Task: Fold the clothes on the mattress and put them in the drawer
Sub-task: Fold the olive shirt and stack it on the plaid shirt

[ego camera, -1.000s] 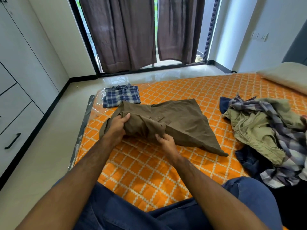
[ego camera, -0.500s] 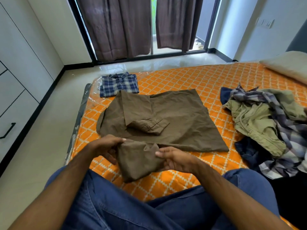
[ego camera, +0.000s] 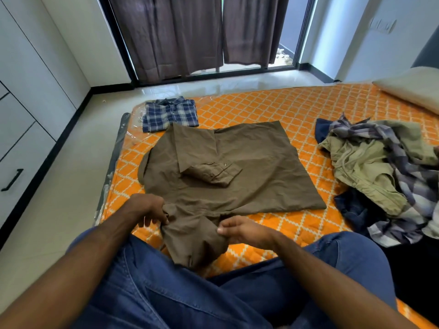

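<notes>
Along the left edge, the white drawer fronts (ego camera: 21, 148) are cut off by the frame, with only one black handle (ego camera: 11, 179) visible. The mattress (ego camera: 273, 108), quilted in an orange and white lattice, wears a clear, glossy plastic wrap at its left side. A folded blue plaid shirt (ego camera: 169, 113) lies flat at the far left corner. Just in front of it, the brown shirt (ego camera: 249, 167) is spread smooth, one buttoned cuff folded across its back. The left hand (ego camera: 148, 208) pinches the bunched near sleeve, its fingertips hidden in the cloth. The right hand (ego camera: 242, 229) grips the same sleeve from the other side, thumb on top, and the sleeve end droops over the person's denim knees (ego camera: 166, 288). At right a rumpled heap of clothes (ego camera: 384, 169), olive, navy and faded plaid, runs out of frame, individual garments hard to separate. A pale pillow (ego camera: 413, 87) is cropped at the far right.
</notes>
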Motion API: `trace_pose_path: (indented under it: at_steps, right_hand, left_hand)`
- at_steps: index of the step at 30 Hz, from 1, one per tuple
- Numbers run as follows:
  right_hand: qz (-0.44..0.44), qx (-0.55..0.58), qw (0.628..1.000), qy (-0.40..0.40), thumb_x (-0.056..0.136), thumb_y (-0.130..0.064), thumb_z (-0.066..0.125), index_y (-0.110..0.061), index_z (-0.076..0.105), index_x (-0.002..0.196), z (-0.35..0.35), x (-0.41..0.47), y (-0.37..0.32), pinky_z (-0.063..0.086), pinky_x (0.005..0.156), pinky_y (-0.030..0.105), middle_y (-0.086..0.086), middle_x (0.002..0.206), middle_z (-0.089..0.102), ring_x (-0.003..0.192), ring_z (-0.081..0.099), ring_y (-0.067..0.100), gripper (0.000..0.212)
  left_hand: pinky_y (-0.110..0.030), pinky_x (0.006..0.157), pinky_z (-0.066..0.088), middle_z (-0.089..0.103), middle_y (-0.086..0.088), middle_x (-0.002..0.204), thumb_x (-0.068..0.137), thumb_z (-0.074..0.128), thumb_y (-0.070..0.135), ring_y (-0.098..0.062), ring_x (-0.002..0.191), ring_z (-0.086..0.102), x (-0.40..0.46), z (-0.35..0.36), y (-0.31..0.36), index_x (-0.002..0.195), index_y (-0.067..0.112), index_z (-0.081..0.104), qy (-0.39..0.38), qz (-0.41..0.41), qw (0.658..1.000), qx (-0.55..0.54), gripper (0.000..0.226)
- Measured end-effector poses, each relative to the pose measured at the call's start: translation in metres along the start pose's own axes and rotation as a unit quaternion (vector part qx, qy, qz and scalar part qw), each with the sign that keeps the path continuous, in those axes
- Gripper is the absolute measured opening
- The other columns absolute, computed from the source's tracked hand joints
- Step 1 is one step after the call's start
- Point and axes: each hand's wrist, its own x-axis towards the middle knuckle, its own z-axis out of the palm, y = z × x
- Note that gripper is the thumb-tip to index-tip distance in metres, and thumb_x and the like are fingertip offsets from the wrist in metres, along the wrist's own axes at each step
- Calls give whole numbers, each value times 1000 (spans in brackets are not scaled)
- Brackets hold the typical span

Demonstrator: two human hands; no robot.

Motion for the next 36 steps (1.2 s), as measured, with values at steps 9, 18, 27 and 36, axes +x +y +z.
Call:
trace_pose_path:
  at_steps: [9,18,27,36]
  right_hand:
    - [132,49,988,-58,99,-49,58,-20,67,123,-10,-35,-35,56,83,27,1,117,70,101,67,13,38]
    - [96,121,988,-6,94,-19,70,-11,73,109,-7,-57,-13,58,83,24,1,101,75,87,72,11,17]
    - [197,71,978,-20,66,-51,89,-13,72,121,-25,-97,-67,58,88,32,8,119,73,106,72,21,69]
    - [273,-304,910,-65,98,-49,62,-14,67,127,-17,-78,-43,57,92,32,5,126,69,109,68,17,47]
  left_hand:
    - [-38,98,46,24,-7,152,78,80,45,-26,130,38,31,29,-6,153,19,14,176,137,942,249,103]
    - [-35,94,49,31,-6,146,72,89,27,-22,120,48,48,34,1,150,24,24,96,182,955,215,102]
    - [-39,94,46,32,-12,149,87,72,39,-30,121,55,51,49,16,154,17,20,155,168,942,246,88]
    - [-36,84,50,33,-6,152,97,57,25,-25,120,57,42,51,17,158,16,13,193,145,920,308,75]
